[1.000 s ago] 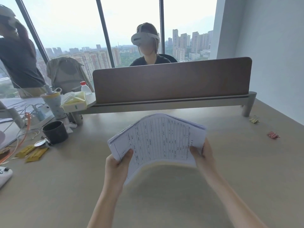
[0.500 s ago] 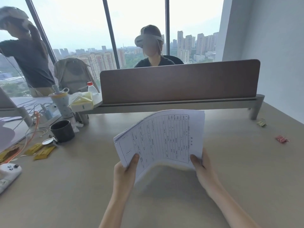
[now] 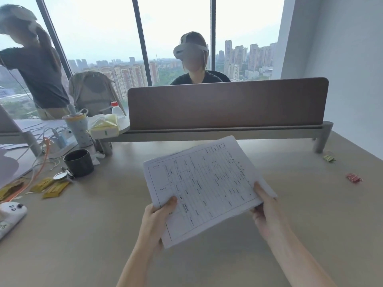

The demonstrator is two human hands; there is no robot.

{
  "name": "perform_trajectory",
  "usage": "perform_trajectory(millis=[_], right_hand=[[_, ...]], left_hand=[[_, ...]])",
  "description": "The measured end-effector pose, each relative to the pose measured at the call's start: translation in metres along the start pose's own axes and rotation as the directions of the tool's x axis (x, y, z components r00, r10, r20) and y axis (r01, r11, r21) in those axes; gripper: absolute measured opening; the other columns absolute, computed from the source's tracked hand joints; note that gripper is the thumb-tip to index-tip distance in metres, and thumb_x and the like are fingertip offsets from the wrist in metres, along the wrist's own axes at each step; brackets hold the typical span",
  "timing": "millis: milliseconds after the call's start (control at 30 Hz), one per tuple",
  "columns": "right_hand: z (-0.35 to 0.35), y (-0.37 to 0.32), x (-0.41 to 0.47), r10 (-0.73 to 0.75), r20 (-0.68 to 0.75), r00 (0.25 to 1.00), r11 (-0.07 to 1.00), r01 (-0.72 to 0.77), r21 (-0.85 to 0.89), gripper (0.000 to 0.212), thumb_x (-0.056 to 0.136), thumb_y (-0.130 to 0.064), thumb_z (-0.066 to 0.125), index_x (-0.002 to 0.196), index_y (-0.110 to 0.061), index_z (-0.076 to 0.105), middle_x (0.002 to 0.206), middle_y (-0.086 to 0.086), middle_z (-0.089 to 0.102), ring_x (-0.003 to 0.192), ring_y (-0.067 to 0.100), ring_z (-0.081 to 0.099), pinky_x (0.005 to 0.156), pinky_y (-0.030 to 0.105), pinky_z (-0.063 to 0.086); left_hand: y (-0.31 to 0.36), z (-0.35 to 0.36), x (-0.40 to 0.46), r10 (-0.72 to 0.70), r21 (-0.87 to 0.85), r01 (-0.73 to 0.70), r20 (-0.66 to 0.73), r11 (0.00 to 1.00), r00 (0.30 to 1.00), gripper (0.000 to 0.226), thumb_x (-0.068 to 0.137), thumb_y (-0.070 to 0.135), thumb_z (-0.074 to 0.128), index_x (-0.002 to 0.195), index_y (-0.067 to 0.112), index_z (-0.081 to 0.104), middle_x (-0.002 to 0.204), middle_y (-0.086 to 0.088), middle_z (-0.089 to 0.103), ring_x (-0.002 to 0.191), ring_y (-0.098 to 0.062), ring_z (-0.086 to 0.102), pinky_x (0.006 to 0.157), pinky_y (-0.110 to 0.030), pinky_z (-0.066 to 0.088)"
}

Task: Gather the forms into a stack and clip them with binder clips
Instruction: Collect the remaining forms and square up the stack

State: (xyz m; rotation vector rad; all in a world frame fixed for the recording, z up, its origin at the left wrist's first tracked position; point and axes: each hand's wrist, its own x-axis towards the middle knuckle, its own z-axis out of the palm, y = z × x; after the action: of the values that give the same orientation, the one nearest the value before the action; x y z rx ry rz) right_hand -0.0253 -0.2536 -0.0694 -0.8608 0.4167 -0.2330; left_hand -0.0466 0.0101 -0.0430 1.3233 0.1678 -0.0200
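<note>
I hold a stack of white printed forms (image 3: 207,187) above the beige desk (image 3: 93,235), tilted with its far edge raised. My left hand (image 3: 157,220) grips the stack's near left corner, thumb on top. My right hand (image 3: 267,210) grips the near right edge, thumb on the top sheet. The sheets' edges are slightly uneven at the right and far sides. A red binder clip (image 3: 354,177) lies on the desk at the far right, and a yellow-green binder clip (image 3: 329,157) lies beyond it near the divider's leg.
A brown desk divider (image 3: 228,104) spans the back, with a seated person behind it. At the left stand a black cup (image 3: 78,165), a tall tumbler (image 3: 77,129), yellow packets (image 3: 51,188), cables and a white controller (image 3: 10,214). Another person stands far left.
The curved stack has flattened and turned clockwise; its left end now points toward me. Both hands keep their grip on it.
</note>
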Motion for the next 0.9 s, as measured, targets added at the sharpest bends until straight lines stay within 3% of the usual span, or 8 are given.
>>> perform_trajectory(millis=[100, 200, 267, 400, 567, 667, 767, 900], right_hand=[[0.013, 0.010, -0.021, 0.110, 0.090, 0.990, 0.992, -0.115, 0.052, 0.036, 0.088, -0.024, 0.073, 0.119, -0.006, 0.065, 0.099, 0.007, 0.077, 0.078, 0.020, 0.073, 0.057, 0.027, 0.062], [0.027, 0.022, -0.037, 0.086, 0.151, 0.985, 0.995, -0.078, -0.058, 0.033, 0.093, -0.032, 0.069, 0.120, -0.014, 0.068, 0.109, 0.005, 0.079, 0.097, 0.023, 0.077, 0.085, 0.040, 0.061], [0.032, 0.021, -0.043, 0.008, 0.140, 0.990, 0.995, 0.007, -0.103, 0.032, 0.095, -0.036, 0.065, 0.123, -0.019, 0.067, 0.109, 0.001, 0.080, 0.097, 0.019, 0.077, 0.086, 0.041, 0.059], [0.027, 0.008, -0.042, -0.031, 0.146, 0.989, 0.970, 0.065, -0.234, 0.033, 0.093, -0.043, 0.065, 0.122, -0.026, 0.068, 0.108, -0.005, 0.080, 0.097, 0.017, 0.077, 0.092, 0.044, 0.058], [0.022, -0.015, -0.043, -0.025, 0.228, 0.973, 0.941, 0.100, -0.324, 0.031, 0.095, -0.039, 0.066, 0.121, -0.023, 0.070, 0.111, 0.000, 0.079, 0.100, 0.021, 0.077, 0.096, 0.048, 0.056], [0.024, -0.025, -0.042, 0.001, 0.271, 0.963, 0.923, 0.103, -0.371, 0.031, 0.094, -0.033, 0.067, 0.120, -0.017, 0.071, 0.111, 0.003, 0.079, 0.101, 0.025, 0.076, 0.099, 0.050, 0.055], [0.027, -0.033, -0.044, 0.053, 0.346, 0.937, 0.881, 0.119, -0.457, 0.031, 0.094, -0.033, 0.067, 0.119, -0.016, 0.073, 0.111, 0.003, 0.079, 0.103, 0.024, 0.076, 0.101, 0.048, 0.054], [0.033, -0.043, -0.054, 0.100, 0.481, 0.871, 0.781, 0.231, -0.580, 0.023, 0.097, -0.035, 0.061, 0.113, -0.024, 0.074, 0.106, -0.008, 0.080, 0.098, 0.012, 0.077, 0.084, 0.027, 0.061]], left_hand=[[-0.005, 0.027, -0.011, -0.038, -0.085, 0.036, -0.026, 0.996, 0.999, 0.014, 0.099, 0.012, 0.065, 0.107, 0.007, 0.075, 0.101, -0.010, 0.084, 0.083, -0.026, 0.082, 0.065, -0.040, 0.065], [-0.013, 0.056, -0.025, -0.046, -0.131, 0.045, -0.006, 0.990, 0.999, 0.018, 0.100, 0.013, 0.064, 0.112, 0.007, 0.074, 0.108, -0.011, 0.082, 0.096, -0.029, 0.080, 0.087, -0.049, 0.063], [-0.017, 0.067, -0.031, -0.055, -0.165, 0.055, 0.006, 0.985, 0.998, 0.019, 0.100, 0.014, 0.064, 0.114, 0.006, 0.074, 0.109, -0.012, 0.082, 0.103, -0.032, 0.078, 0.095, -0.053, 0.060], [-0.014, 0.061, -0.030, -0.022, -0.220, 0.034, 0.059, 0.975, 0.998, 0.020, 0.096, 0.016, 0.065, 0.110, 0.009, 0.077, 0.114, -0.014, 0.080, 0.109, -0.036, 0.074, 0.095, -0.049, 0.057], [0.013, 0.014, -0.002, 0.012, -0.391, 0.051, 0.158, 0.919, 0.987, 0.071, 0.088, 0.059, 0.049, 0.129, 0.004, 0.069, 0.111, -0.016, 0.077, 0.095, -0.033, 0.072, 0.080, -0.042, 0.054], [0.032, -0.006, 0.014, -0.025, -0.286, 0.114, 0.297, 0.951, 0.955, 0.083, 0.069, 0.071, 0.068, 0.118, 0.003, 0.076, 0.114, -0.022, 0.074, 0.098, -0.038, 0.070, 0.084, -0.047, 0.052], [0.047, -0.005, 0.019, -0.088, -0.110, 0.147, 0.425, 0.983, 0.901, 0.076, 0.070, 0.057, 0.081, 0.123, 0.003, 0.072, 0.110, -0.021, 0.077, 0.093, -0.039, 0.075, 0.079, -0.045, 0.061], [0.056, 0.015, 0.015, -0.053, 0.098, 0.022, 0.331, 0.995, 0.942, 0.042, 0.085, 0.034, 0.074, 0.119, 0.010, 0.076, 0.117, -0.016, 0.080, 0.105, -0.035, 0.078, 0.087, -0.046, 0.063]])
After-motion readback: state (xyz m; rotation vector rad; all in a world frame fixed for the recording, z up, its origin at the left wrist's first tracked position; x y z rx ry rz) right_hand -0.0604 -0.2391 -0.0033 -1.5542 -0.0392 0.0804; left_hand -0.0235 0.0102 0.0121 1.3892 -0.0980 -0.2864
